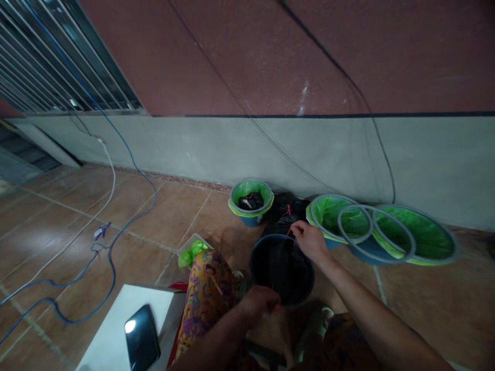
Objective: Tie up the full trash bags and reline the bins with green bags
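A blue bin (253, 265) stands on the floor between my feet, with a black garbage bag (297, 275) inside it. At the bin's far rim my right hand (311, 242) is closed in a pinch on a red drawstring (288, 233) of the bag. My left hand (261, 304) is closed over the near rim, a bit of red drawstring showing at its fingertips. Its grip is partly dark. Behind the bin, against the wall, lie black garbage bags (288, 208), one tied with red.
Bins lined in green stand by the wall, one small bin (251, 185) and two on the right (332, 206), with a loose grey ring (413, 247) on top. On the left are a clear tub (181, 252), a white box (112, 314), a phone (143, 340) and a blue cable (112, 268).
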Demonstrator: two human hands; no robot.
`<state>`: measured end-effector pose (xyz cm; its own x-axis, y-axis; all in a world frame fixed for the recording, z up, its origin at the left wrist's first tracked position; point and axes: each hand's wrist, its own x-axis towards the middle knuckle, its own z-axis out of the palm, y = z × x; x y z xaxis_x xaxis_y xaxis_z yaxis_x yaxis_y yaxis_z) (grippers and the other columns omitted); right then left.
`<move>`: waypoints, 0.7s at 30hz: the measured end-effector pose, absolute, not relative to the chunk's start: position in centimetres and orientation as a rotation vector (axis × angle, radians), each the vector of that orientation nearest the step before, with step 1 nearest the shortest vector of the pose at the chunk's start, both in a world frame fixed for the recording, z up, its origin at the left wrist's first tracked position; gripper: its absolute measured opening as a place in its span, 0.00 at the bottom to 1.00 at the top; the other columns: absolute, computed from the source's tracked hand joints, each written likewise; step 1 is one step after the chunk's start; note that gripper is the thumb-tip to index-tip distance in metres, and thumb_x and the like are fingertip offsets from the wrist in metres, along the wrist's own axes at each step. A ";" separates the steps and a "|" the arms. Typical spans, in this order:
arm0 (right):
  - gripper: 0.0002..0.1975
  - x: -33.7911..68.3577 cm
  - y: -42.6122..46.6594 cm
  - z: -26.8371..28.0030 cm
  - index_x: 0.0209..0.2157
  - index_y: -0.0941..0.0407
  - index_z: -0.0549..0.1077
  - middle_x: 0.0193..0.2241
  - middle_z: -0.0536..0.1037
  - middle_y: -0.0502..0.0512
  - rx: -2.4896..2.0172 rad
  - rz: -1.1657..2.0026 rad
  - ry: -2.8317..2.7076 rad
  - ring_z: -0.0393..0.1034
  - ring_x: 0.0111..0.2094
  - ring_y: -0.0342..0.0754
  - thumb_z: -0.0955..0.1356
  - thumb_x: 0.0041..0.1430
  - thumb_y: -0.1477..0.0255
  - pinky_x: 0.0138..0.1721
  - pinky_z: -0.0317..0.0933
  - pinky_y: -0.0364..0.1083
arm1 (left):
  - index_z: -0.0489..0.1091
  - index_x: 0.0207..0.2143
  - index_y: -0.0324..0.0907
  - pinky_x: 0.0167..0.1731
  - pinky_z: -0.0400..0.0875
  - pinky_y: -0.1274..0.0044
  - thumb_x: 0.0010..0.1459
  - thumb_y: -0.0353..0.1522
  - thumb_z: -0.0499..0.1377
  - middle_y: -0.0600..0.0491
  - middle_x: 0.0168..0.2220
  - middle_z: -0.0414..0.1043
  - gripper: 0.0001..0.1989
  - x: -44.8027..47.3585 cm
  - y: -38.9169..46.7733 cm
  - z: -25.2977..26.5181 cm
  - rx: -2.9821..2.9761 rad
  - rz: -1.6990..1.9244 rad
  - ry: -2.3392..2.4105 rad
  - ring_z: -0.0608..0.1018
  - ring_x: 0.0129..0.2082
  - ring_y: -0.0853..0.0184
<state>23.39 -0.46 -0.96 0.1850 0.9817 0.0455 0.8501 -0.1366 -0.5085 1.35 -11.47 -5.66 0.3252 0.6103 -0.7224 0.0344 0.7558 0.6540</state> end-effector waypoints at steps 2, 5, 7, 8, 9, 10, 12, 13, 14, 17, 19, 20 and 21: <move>0.14 23.7 -0.5 -0.6 0.36 0.54 0.77 0.32 0.81 0.53 -2.020 0.422 -1.688 0.73 0.34 0.48 0.61 0.63 0.68 0.39 0.60 0.45 | 0.75 0.25 0.38 0.31 0.66 0.77 0.41 0.37 0.68 0.53 0.24 0.73 0.11 1.6 -10.2 -2.8 0.640 0.500 1.052 0.72 0.25 0.71; 0.13 24.4 -0.7 -1.4 0.36 0.54 0.77 0.31 0.81 0.54 -2.017 0.475 -1.607 0.73 0.33 0.48 0.61 0.61 0.67 0.38 0.60 0.45 | 0.78 0.32 0.39 0.35 0.67 0.77 0.43 0.39 0.69 0.52 0.31 0.77 0.15 1.5 -8.1 1.0 0.779 0.636 0.997 0.74 0.31 0.69; 0.13 24.8 -0.9 -2.1 0.35 0.54 0.76 0.30 0.80 0.54 -1.989 0.553 -1.535 0.72 0.32 0.48 0.61 0.61 0.67 0.36 0.61 0.45 | 0.79 0.34 0.39 0.39 0.68 0.76 0.44 0.40 0.69 0.51 0.33 0.78 0.17 1.2 -6.9 2.4 0.880 0.686 1.021 0.76 0.34 0.67; 0.13 24.9 -0.9 -2.3 0.34 0.55 0.75 0.29 0.80 0.54 -1.957 0.607 -1.487 0.72 0.31 0.48 0.61 0.60 0.66 0.35 0.61 0.45 | 0.79 0.35 0.39 0.41 0.68 0.75 0.44 0.41 0.69 0.50 0.35 0.78 0.18 1.0 -6.5 2.6 0.924 0.696 1.030 0.76 0.35 0.66; 0.13 25.0 -0.9 -2.3 0.34 0.55 0.75 0.28 0.79 0.53 -1.910 0.670 -1.433 0.73 0.30 0.47 0.61 0.60 0.66 0.34 0.62 0.45 | 0.79 0.35 0.39 0.42 0.68 0.74 0.44 0.42 0.69 0.49 0.35 0.79 0.18 0.9 -6.2 2.6 0.962 0.701 1.036 0.77 0.36 0.65; 0.13 24.9 -0.8 -2.1 0.34 0.56 0.74 0.27 0.78 0.53 -1.853 0.736 -1.380 0.72 0.28 0.47 0.61 0.60 0.65 0.33 0.62 0.44 | 0.79 0.35 0.40 0.43 0.69 0.73 0.44 0.43 0.69 0.49 0.36 0.79 0.19 0.7 -5.9 2.5 0.998 0.704 1.045 0.77 0.36 0.64; 0.13 24.7 -0.7 -1.2 0.34 0.56 0.73 0.24 0.76 0.51 -1.732 0.844 -1.312 0.71 0.24 0.45 0.61 0.59 0.64 0.29 0.62 0.43 | 0.79 0.34 0.40 0.43 0.69 0.71 0.45 0.44 0.68 0.48 0.36 0.79 0.18 0.5 -5.4 1.8 1.075 0.722 1.085 0.77 0.37 0.62; 0.13 24.5 -0.7 -0.6 0.36 0.56 0.73 0.23 0.76 0.50 -1.678 0.877 -1.310 0.70 0.22 0.44 0.61 0.59 0.63 0.27 0.61 0.43 | 0.79 0.34 0.41 0.44 0.69 0.71 0.47 0.44 0.67 0.48 0.36 0.78 0.18 0.6 -5.2 1.5 1.119 0.740 1.112 0.77 0.38 0.61; 0.13 24.2 -0.8 0.0 0.37 0.56 0.73 0.24 0.76 0.50 -1.628 0.901 -1.329 0.69 0.22 0.43 0.63 0.58 0.63 0.26 0.61 0.43 | 0.79 0.34 0.41 0.45 0.69 0.71 0.48 0.44 0.66 0.48 0.38 0.78 0.17 0.7 -5.0 1.3 1.165 0.761 1.137 0.77 0.40 0.61; 0.14 23.7 -1.1 1.3 0.40 0.56 0.74 0.29 0.79 0.52 -1.511 0.942 -1.433 0.72 0.28 0.45 0.65 0.57 0.63 0.31 0.64 0.43 | 0.80 0.35 0.43 0.50 0.68 0.71 0.48 0.42 0.67 0.47 0.46 0.76 0.15 1.6 -4.1 1.0 1.242 0.828 1.144 0.75 0.48 0.58; 0.12 23.8 -1.3 1.6 0.40 0.55 0.75 0.32 0.80 0.53 -1.521 0.918 -1.505 0.73 0.32 0.46 0.65 0.57 0.66 0.36 0.64 0.44 | 0.80 0.38 0.43 0.52 0.67 0.70 0.47 0.41 0.68 0.47 0.49 0.75 0.16 2.4 -3.3 1.1 1.200 0.849 1.101 0.75 0.50 0.58; 0.12 24.0 -1.4 1.7 0.40 0.55 0.75 0.33 0.81 0.53 -1.549 0.890 -1.546 0.74 0.33 0.46 0.64 0.57 0.68 0.38 0.64 0.45 | 0.79 0.39 0.43 0.52 0.67 0.69 0.47 0.40 0.68 0.47 0.48 0.76 0.17 2.8 -2.9 1.1 1.156 0.846 1.074 0.75 0.49 0.58; 0.11 24.3 -1.5 1.7 0.39 0.55 0.76 0.33 0.81 0.53 -1.584 0.859 -1.591 0.74 0.34 0.46 0.64 0.57 0.69 0.39 0.64 0.45 | 0.79 0.41 0.43 0.52 0.67 0.68 0.47 0.40 0.68 0.48 0.46 0.77 0.18 3.2 -2.5 1.1 1.108 0.837 1.047 0.76 0.47 0.59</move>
<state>24.27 -1.51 1.68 0.0152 0.9993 0.0355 0.5183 0.0225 -0.8549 3.20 -2.51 1.10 0.3066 0.9222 -0.2356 -0.0264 0.2556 0.9664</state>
